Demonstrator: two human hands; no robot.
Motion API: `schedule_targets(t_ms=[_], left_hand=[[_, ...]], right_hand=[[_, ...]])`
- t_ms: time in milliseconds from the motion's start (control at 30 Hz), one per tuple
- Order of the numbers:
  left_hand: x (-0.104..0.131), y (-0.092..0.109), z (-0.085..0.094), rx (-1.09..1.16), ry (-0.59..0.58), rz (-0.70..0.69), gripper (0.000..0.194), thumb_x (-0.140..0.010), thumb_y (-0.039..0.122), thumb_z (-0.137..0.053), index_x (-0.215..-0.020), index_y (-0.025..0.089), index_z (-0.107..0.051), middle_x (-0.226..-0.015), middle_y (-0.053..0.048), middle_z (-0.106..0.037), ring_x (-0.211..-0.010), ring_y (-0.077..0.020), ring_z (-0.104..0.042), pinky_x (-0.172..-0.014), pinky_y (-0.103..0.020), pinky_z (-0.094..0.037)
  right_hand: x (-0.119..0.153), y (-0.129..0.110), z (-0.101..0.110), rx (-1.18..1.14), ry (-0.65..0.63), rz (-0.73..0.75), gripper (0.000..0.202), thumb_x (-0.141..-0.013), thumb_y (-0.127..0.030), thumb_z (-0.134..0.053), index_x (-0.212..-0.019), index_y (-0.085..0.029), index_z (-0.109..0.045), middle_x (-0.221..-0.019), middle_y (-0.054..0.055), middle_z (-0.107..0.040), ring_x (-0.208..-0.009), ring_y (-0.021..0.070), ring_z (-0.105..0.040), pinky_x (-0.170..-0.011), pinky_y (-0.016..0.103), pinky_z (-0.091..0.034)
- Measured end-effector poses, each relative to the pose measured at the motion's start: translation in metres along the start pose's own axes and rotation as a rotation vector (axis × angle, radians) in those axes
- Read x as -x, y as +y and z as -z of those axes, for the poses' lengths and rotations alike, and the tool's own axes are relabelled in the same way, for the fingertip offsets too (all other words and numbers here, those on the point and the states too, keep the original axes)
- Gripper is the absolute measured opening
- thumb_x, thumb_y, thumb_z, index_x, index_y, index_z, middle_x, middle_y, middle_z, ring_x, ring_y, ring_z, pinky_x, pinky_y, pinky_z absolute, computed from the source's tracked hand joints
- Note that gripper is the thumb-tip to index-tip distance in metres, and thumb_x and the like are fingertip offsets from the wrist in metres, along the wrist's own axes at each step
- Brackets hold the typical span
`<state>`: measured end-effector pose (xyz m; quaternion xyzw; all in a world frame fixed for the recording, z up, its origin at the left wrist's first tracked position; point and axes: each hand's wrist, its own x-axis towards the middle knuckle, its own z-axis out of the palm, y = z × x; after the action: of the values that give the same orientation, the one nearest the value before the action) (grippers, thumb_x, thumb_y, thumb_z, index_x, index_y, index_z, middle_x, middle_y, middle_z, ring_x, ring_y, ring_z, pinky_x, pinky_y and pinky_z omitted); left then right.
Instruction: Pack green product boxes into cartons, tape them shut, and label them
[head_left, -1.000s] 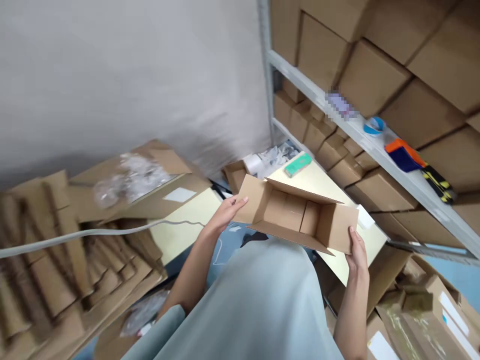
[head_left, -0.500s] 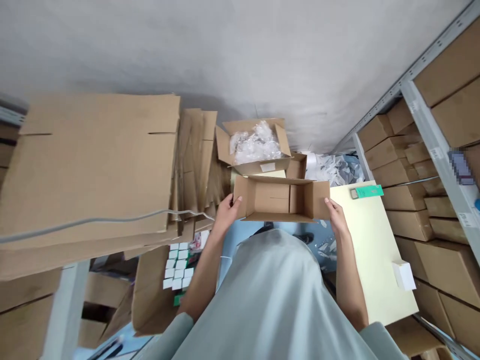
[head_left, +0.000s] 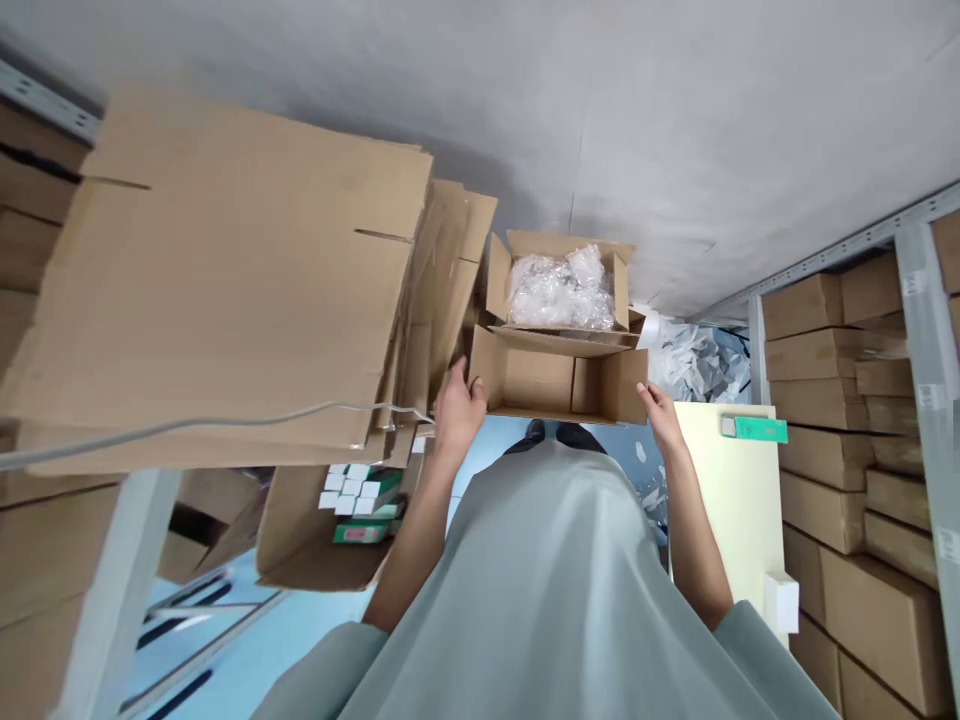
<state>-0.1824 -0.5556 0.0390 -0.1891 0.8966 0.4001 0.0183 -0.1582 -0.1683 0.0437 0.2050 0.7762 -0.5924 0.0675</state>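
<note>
An open, empty cardboard box (head_left: 538, 380) is in front of my body, its end flaps spread to the sides. At its left end is my left hand (head_left: 459, 408), thumb and fingers apart beside the flap; whether it touches the box is hard to tell. My right hand (head_left: 657, 412) pinches the edge of the right flap between thumb and fingers. Just behind the box stands another open carton (head_left: 626, 290) filled with clear plastic wrap (head_left: 561, 290).
Flattened cardboard sheets (head_left: 225, 280) are stacked at left, a grey cable (head_left: 225, 425) across them. Below, a carton (head_left: 300, 540) holds small green-and-white boxes. A pale board (head_left: 724, 500) at right bears a green box (head_left: 754, 429) and a white box (head_left: 781, 602). Shelves of cartons stand on both sides.
The view has shifted, and the box now sits closer against the carton of plastic wrap. My left hand has loosened from its flap, its fingers now spread; my right hand still holds the other end.
</note>
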Motion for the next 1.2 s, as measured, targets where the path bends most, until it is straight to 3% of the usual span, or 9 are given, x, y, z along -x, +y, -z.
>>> schedule_targets(t_ms=[100,267,400,500,700,867,1033,1100,1200], left_hand=[[-0.001,0.033,-0.002,-0.003,0.114,-0.174,0.065,-0.101,0.028,-0.063,-0.164,0.018,-0.051,-0.165,-0.021,-0.055,-0.158,-0.038,-0.051,-0.136,-0.055,-0.039],[-0.038,0.073,-0.025,-0.118,-0.048,-0.433,0.067,-0.095,0.018,-0.066,-0.161,0.02,-0.056,-0.167,-0.016,-0.055,-0.166,-0.0363,-0.04,-0.14,-0.056,-0.03],[-0.073,0.076,-0.046,-0.246,-0.152,-0.461,0.054,-0.089,0.01,-0.063,-0.141,0.022,-0.073,-0.144,-0.015,-0.071,-0.15,-0.0387,-0.055,-0.136,-0.061,-0.031],[-0.083,0.074,-0.054,-0.31,-0.131,-0.411,0.032,-0.097,0.018,-0.06,-0.122,0.025,-0.08,-0.12,-0.015,-0.077,-0.127,-0.0385,-0.064,-0.126,-0.061,-0.039],[-0.085,0.069,-0.063,-0.357,-0.046,-0.4,0.025,-0.105,0.025,-0.055,-0.113,0.025,-0.078,-0.113,-0.014,-0.075,-0.116,-0.0371,-0.061,-0.114,-0.056,-0.041],[-0.085,0.068,-0.063,-0.392,-0.049,-0.434,0.026,-0.108,0.025,-0.051,-0.115,0.023,-0.076,-0.113,-0.014,-0.074,-0.113,-0.037,-0.061,-0.111,-0.055,-0.043],[-0.083,0.073,-0.058,-0.427,-0.051,-0.469,0.026,-0.108,0.022,-0.049,-0.115,0.024,-0.075,-0.116,-0.013,-0.075,-0.114,-0.0363,-0.061,-0.109,-0.053,-0.045],[-0.082,0.074,-0.056,-0.43,-0.057,-0.483,0.028,-0.108,0.022,-0.048,-0.116,0.025,-0.075,-0.116,-0.013,-0.075,-0.114,-0.0363,-0.061,-0.108,-0.053,-0.045],[-0.081,0.074,-0.054,-0.413,-0.065,-0.499,0.032,-0.108,0.019,-0.046,-0.119,0.024,-0.075,-0.117,-0.014,-0.075,-0.115,-0.0363,-0.061,-0.108,-0.053,-0.044]], right_hand=[[-0.021,-0.008,0.003,-0.042,-0.108,0.029,0.068,-0.088,-0.08,-0.074,-0.125,-0.022,-0.08,-0.126,0.011,-0.084,-0.123,0.0343,-0.074,-0.112,0.048,-0.058],[-0.052,-0.02,0.004,-0.004,-0.152,0.117,0.069,-0.094,-0.075,-0.071,-0.138,-0.021,-0.076,-0.14,0.016,-0.08,-0.13,0.0354,-0.074,-0.116,0.051,-0.057],[-0.068,-0.041,0.007,0.163,-0.045,0.205,0.067,-0.101,-0.07,-0.065,-0.145,-0.02,-0.072,-0.145,0.019,-0.075,-0.133,0.0369,-0.072,-0.115,0.055,-0.057],[-0.084,-0.067,0.002,0.295,-0.016,0.391,0.059,-0.108,-0.064,-0.058,-0.149,-0.023,-0.069,-0.151,0.017,-0.071,-0.143,0.0359,-0.064,-0.125,0.056,-0.05],[-0.151,-0.112,-0.052,0.455,-0.139,0.598,0.058,-0.111,-0.061,-0.055,-0.155,-0.022,-0.062,-0.155,0.018,-0.064,-0.149,0.0378,-0.057,-0.13,0.06,-0.044],[-0.202,-0.138,-0.108,0.675,-0.075,0.495,0.07,-0.108,-0.053,-0.066,-0.161,-0.01,-0.052,-0.15,0.027,-0.064,-0.147,0.0437,-0.058,-0.12,0.064,-0.049],[-0.201,-0.167,-0.13,0.977,-0.039,0.313,0.047,-0.105,-0.029,-0.068,-0.148,-0.012,-0.062,-0.143,0.026,-0.07,-0.133,0.039,-0.069,-0.113,0.052,-0.053],[-0.187,-0.173,-0.124,0.965,0.001,0.328,0.037,-0.106,-0.028,-0.066,-0.141,-0.015,-0.067,-0.142,0.022,-0.071,-0.127,0.0363,-0.071,-0.109,0.049,-0.056],[-0.15,-0.176,-0.102,0.839,0.102,0.423,0.042,-0.108,-0.037,-0.063,-0.146,-0.019,-0.064,-0.138,0.018,-0.073,-0.12,0.0315,-0.072,-0.107,0.046,-0.057]])
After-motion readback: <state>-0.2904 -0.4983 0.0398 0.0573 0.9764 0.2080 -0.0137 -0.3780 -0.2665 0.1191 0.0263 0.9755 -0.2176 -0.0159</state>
